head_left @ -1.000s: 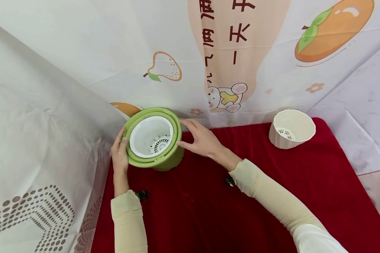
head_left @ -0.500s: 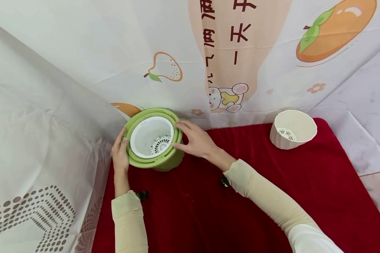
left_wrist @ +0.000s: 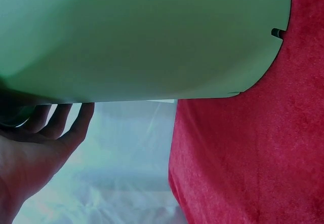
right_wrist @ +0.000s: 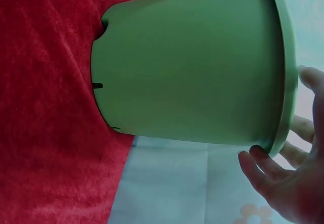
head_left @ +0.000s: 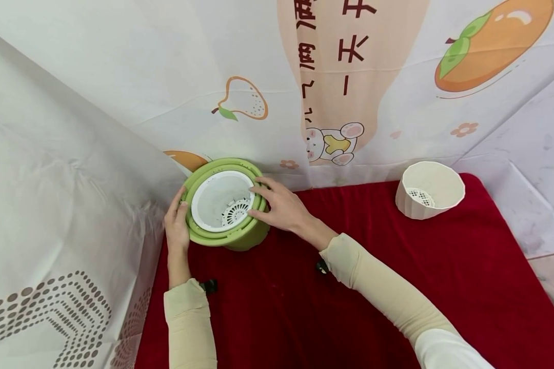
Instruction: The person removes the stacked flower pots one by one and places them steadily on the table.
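Note:
A green flowerpot (head_left: 251, 238) stands at the far left of the red-covered table, with a white slotted inner pot (head_left: 208, 197) nested inside it. My left hand (head_left: 177, 228) grips the left side of the green rim, thumb on top; in the left wrist view its fingers go behind the pot wall. On the right side, my right hand (head_left: 283, 207) reaches over the green rim with spread fingers. Its thumb and index fingertips are at the white pot's edge; whether they press on it I cannot tell. The right wrist view shows the fingers around the green pot's rim (right_wrist: 288, 77).
A cream ribbed pot (head_left: 408, 202) with a perforated bottom stands at the back right of the red cloth (head_left: 277, 307). A printed white curtain (head_left: 175, 77) hangs close behind both pots, and another white sheet (head_left: 64, 205) lies along the left side.
My right hand has moved left, from the outer side of the green rim to over it, its fingertips reaching the white inner pot's edge. The left hand keeps its hold.

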`<state>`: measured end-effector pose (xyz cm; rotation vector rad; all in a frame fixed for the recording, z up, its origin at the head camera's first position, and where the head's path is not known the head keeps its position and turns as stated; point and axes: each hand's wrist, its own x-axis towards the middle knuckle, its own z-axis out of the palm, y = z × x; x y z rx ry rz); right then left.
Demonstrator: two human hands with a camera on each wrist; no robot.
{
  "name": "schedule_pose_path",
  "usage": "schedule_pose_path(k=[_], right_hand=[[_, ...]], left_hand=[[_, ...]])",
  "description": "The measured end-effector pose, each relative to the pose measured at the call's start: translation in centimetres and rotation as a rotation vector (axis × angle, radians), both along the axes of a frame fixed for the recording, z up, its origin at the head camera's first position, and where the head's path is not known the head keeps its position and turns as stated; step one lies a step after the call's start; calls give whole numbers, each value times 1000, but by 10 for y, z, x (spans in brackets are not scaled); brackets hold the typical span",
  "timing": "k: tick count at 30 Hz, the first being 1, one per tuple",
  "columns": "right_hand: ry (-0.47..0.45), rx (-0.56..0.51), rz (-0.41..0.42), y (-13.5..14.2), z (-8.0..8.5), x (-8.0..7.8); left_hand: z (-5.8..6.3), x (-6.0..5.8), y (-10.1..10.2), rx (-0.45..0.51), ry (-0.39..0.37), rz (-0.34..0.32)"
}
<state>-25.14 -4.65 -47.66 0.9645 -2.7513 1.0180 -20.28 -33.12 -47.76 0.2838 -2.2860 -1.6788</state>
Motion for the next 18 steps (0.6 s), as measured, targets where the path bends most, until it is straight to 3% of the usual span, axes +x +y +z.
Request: schedule_pose_path(k=[6,14,18], right_hand=[[6,3,8,-3,-3,-3],[1,31,91,-3,-3,-8],[3,81,146,-1,0,-11]], left_hand=[[-15,-4,-6,-14,27,14],[-8,-3,-3,-7,16,11],[-16,-5,-7,-24,37,21]])
